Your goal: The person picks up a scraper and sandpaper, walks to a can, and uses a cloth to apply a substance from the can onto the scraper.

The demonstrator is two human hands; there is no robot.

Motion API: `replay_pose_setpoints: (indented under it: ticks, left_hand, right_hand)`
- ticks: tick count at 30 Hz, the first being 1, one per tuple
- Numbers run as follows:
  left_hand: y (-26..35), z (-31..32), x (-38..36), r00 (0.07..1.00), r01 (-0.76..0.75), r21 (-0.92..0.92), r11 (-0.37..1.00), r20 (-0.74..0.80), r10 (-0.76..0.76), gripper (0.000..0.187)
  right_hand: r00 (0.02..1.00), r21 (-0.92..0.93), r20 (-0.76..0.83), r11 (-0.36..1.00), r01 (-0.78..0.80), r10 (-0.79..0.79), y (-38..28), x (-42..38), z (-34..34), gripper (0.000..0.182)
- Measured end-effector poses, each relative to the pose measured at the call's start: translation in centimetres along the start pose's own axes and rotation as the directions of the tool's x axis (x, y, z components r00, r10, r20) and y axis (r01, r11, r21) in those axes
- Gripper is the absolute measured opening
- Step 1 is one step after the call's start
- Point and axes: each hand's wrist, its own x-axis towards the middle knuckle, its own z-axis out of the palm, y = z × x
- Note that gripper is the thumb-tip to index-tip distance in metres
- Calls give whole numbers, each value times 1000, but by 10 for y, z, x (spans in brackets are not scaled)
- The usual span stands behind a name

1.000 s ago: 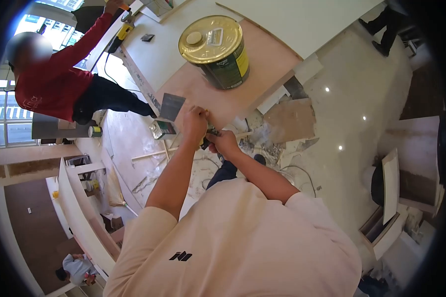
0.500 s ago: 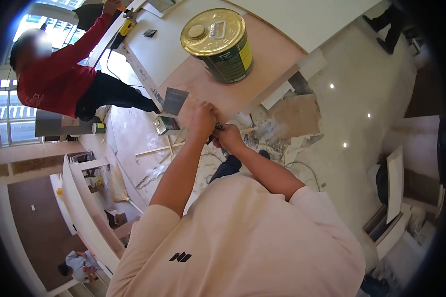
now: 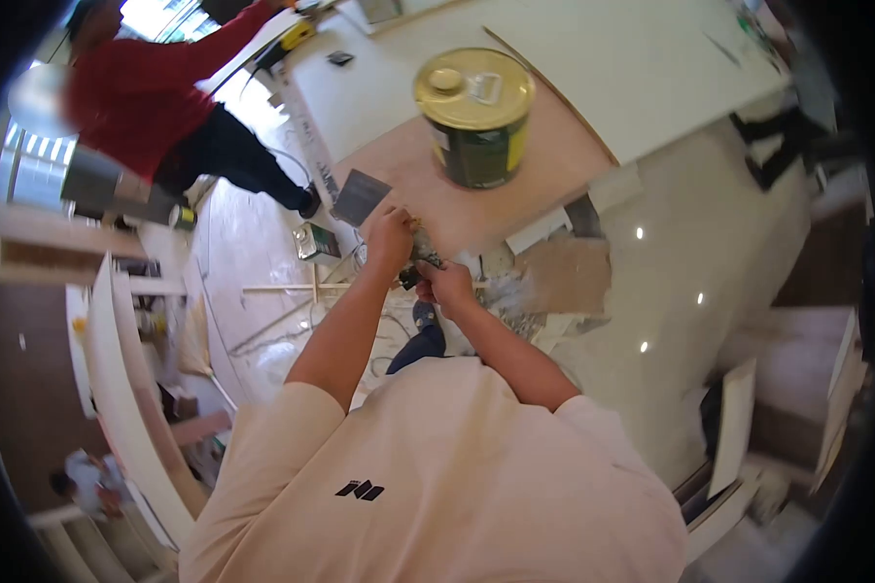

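My left hand (image 3: 391, 240) is closed at the near edge of a pinkish-brown board, its fingers bent around something mostly hidden. Just below and to its right, my right hand (image 3: 447, 288) grips the lower end of a narrow, grey speckled item (image 3: 425, 249) with a black part under it. Its kind does not show clearly. Beyond my left knuckles a flat dark-grey square piece (image 3: 362, 198) juts out; whether it is joined to what I hold cannot be seen. A large dark-green tin with a gold lid (image 3: 476, 131) stands upright on the board, farther away.
At upper left a person in a red top (image 3: 131, 97) reaches toward a yellow power tool (image 3: 292, 39) on the worktop (image 3: 651, 87). A small green can (image 3: 317, 243) stands on the floor. Scraps and a brown sheet (image 3: 564, 275) lie beneath the table's edge.
The view has shifted, so the large tin appears farther right and lower. My hands have parted slightly, exposing the grey item between them. The person in red appears higher in view.
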Motion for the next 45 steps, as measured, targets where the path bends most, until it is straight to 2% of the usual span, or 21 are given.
replay_pose_setpoints:
  ticks: [4, 7, 9, 12, 14, 15, 17, 20, 23, 24, 26, 27, 30, 32, 33, 35, 36, 38, 39, 42, 45]
  left_hand:
    - [-21, -12, 1, 986, 146, -72, 987, -75, -151, 10]
    - [-7, -18, -35, 998, 57, -121, 991, 42, -52, 8]
    - [-10, -4, -45, 994, 99, -128, 987, 61, -92, 7]
    - [-11, 11, -30, 990, 129, -88, 988, 62, -124, 4]
    - [-12, 20, -9, 988, 146, 0, 989, 50, -146, 2]
    - [-7, 22, -11, 991, 132, -30, 991, 39, -130, 2]
    - [-14, 15, -2, 996, 84, -63, 994, -13, -85, 2]
    - [-31, 1, 18, 956, 95, 68, 993, -283, -72, 4]
    - [-14, -52, 20, 972, 166, -98, 981, -149, -180, 7]
    - [-4, -70, 18, 960, 247, -166, 955, -97, -265, 9]
    - [12, -92, -11, 904, 414, -292, 862, 24, -426, 13]
    - [16, -86, -28, 925, 353, -317, 880, -21, -379, 11]
    - [55, -53, -75, 948, 251, -443, 861, -70, -312, 10]
    - [75, -28, -94, 977, 138, -533, 835, -65, -203, 16]
    - [79, -19, -101, 970, 172, -681, 712, -8, -242, 16]
    - [80, -7, -110, 954, 225, -891, 394, 120, -273, 17]
    - [73, -10, -114, 907, 353, -880, 317, 240, -345, 17]
    - [52, -22, -124, 757, 585, -800, 130, 482, -441, 18]
    - [51, -34, -123, 599, 738, -675, 0, 655, -461, 23]
    - [21, -13, -124, 376, 719, -542, -435, 830, -412, 28]
    - [6, 3, -115, 412, 610, -585, -534, 810, -416, 30]
  right_hand:
    - [997, -85, -72, 996, -19, 13, 3, 7, 1, 23]
    - [998, -35, -61, 999, -26, 24, 3, -4, 2, 25]
    - [999, -24, -43, 999, -33, 32, -4, -6, 5, 26]
    - [998, -172, -42, 985, 31, -38, 4, 4, -1, 29]
    - [998, -88, -60, 996, -9, 4, 7, 7, 4, 30]
    - [998, -53, -66, 999, -9, 6, 2, 1, 3, 30]
    - [999, -31, -50, 1000, 2, -4, -1, 2, 2, 31]
    - [999, -2, -10, 999, -35, 35, 1, 1, 2, 33]
    - [991, -106, 17, 986, -129, 132, -7, -13, -8, 34]
    - [986, -160, 26, 974, -158, 164, -16, -17, -11, 35]
    - [998, -348, -7, 936, 50, -56, -23, -37, -27, 38]
    - [986, -443, -6, 885, 145, -165, -27, -46, -30, 40]
    - [975, -145, 13, 965, 220, -221, -53, -90, 3, 40]
    - [944, -49, 60, 944, 326, -323, -38, -71, 2, 40]
    - [925, 0, 81, 928, 372, -371, -35, -66, 4, 40]
    - [957, -129, 89, 950, 286, -276, -44, -63, -7, 38]
    - [969, -191, 85, 951, 244, -232, -52, -62, -12, 37]
    - [934, -505, 61, 796, 334, -353, -68, -54, -16, 35]
    - [907, -643, 69, 677, 358, -415, -77, -48, -16, 33]
    - [776, -788, 332, 295, 541, -536, -94, -34, -7, 28]
    - [768, -801, 415, 205, 562, -487, -98, -25, 13, 26]
